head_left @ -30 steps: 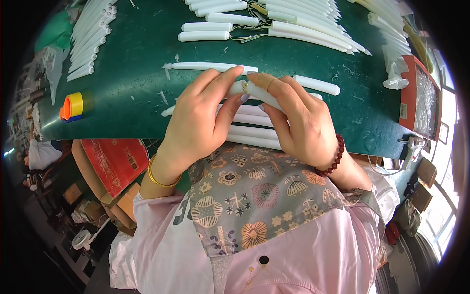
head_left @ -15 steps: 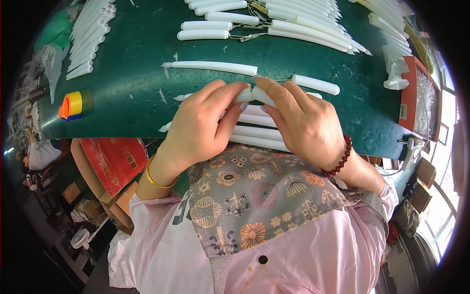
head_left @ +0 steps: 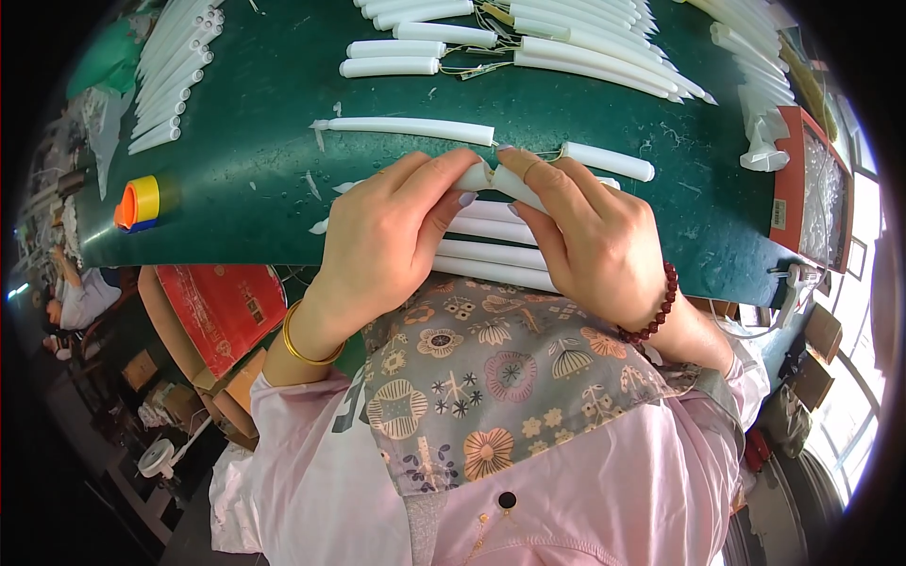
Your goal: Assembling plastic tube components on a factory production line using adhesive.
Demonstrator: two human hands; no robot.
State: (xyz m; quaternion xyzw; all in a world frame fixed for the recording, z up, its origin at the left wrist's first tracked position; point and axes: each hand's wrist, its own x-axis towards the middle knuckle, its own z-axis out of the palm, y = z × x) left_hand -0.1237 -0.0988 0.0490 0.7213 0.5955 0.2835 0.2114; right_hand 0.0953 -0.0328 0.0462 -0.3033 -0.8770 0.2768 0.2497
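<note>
My left hand [head_left: 377, 226] pinches the open end of a white candle-shaped tube [head_left: 469, 177]. In my right hand [head_left: 604, 231] is a shorter white tube [head_left: 519, 188], gripped between thumb and fingers. The two ends face each other with a narrow gap, where a thin wire seems to show. Below my hands, several finished-looking white sticks [head_left: 491, 254] lie side by side along the table edge. Just beyond my fingers lies a long tapered tube [head_left: 406, 127], joined by a thin wire to a short white tube [head_left: 609, 161] on the right.
More tapered tubes [head_left: 595, 71] and short tubes [head_left: 389, 66] linked by wires lie at the back of the green table [head_left: 255, 208]. White sticks [head_left: 179, 80] line the far left, near a roll of coloured tape [head_left: 140, 201]. A red box [head_left: 810, 193] stands at the right edge.
The ends of the two held tubes have moved slightly apart, and a wire seems to show between them. My hands have barely moved otherwise.
</note>
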